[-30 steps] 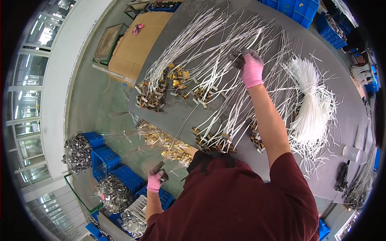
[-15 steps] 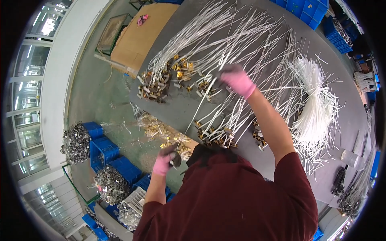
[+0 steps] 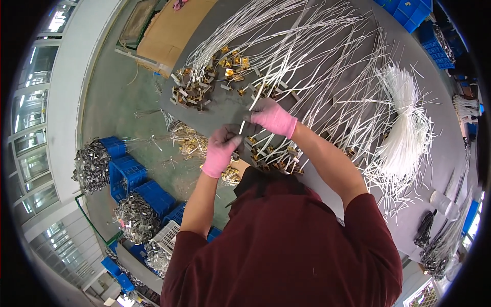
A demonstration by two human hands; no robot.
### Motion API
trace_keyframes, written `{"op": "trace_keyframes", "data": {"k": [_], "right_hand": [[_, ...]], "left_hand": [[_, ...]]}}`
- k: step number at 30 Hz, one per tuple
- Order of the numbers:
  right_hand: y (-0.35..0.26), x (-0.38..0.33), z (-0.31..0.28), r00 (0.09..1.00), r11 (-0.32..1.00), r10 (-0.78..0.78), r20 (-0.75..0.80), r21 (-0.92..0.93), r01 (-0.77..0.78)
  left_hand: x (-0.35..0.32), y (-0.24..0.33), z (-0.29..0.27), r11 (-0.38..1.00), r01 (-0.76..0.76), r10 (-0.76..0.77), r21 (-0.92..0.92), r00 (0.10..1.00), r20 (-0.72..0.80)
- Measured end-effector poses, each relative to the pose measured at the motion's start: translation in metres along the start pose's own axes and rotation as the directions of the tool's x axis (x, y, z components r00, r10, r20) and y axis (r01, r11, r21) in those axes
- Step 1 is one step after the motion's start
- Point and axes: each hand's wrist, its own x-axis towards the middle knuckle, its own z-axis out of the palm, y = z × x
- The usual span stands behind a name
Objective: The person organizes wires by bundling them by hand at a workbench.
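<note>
Both my hands wear pink gloves and meet above the near edge of a dark grey table (image 3: 358, 56). My right hand (image 3: 273, 117) pinches the end of a thin white cable (image 3: 242, 126). My left hand (image 3: 221, 149) is closed around a small dark part at that same cable end. Many white cables (image 3: 307, 46) fan out over the table, their ends fitted with brass and grey metal pieces (image 3: 204, 84). More such pieces (image 3: 273, 156) lie just under my hands.
A thick bundle of white ties (image 3: 406, 120) lies on the table's right side. Blue crates (image 3: 130, 171) piled with metal clips (image 3: 92, 163) stand on the floor at the left. A cardboard sheet (image 3: 169, 30) lies at the far left end. Blue bins (image 3: 409, 10) stand at the far right.
My right hand has pulled back from far across the table toward me. My left hand has risen from beside my body to meet it at the cable end.
</note>
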Motion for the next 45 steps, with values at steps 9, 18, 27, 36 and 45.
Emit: {"op": "trace_keyframes", "data": {"k": [9,18,27,36,45], "right_hand": [[-0.003,0.009,0.006,0.989,0.996,-0.085,-0.123,-0.048,0.079],[-0.025,0.026,-0.022,0.987,0.993,0.109,-0.121,-0.021,-0.113],[-0.015,0.016,-0.121,0.821,0.996,0.081,-0.566,0.015,-0.088],[0.008,-0.067,-0.105,0.77,0.979,0.178,-0.613,0.03,-0.202],[0.121,-0.189,0.006,0.739,0.88,0.145,-0.658,-0.255,-0.4]], "left_hand": [[0.027,0.001,-0.003,0.995,-0.102,0.103,0.014,0.983,-0.15],[0.094,0.013,0.011,0.993,-0.071,0.059,-0.098,0.991,-0.123],[0.139,0.028,0.016,0.996,-0.071,0.073,0.055,0.997,-0.024],[0.129,0.032,0.041,0.593,-0.334,0.506,0.732,0.862,-0.016],[0.091,-0.044,0.087,0.687,-0.282,0.057,0.67,0.94,0.336]]}}
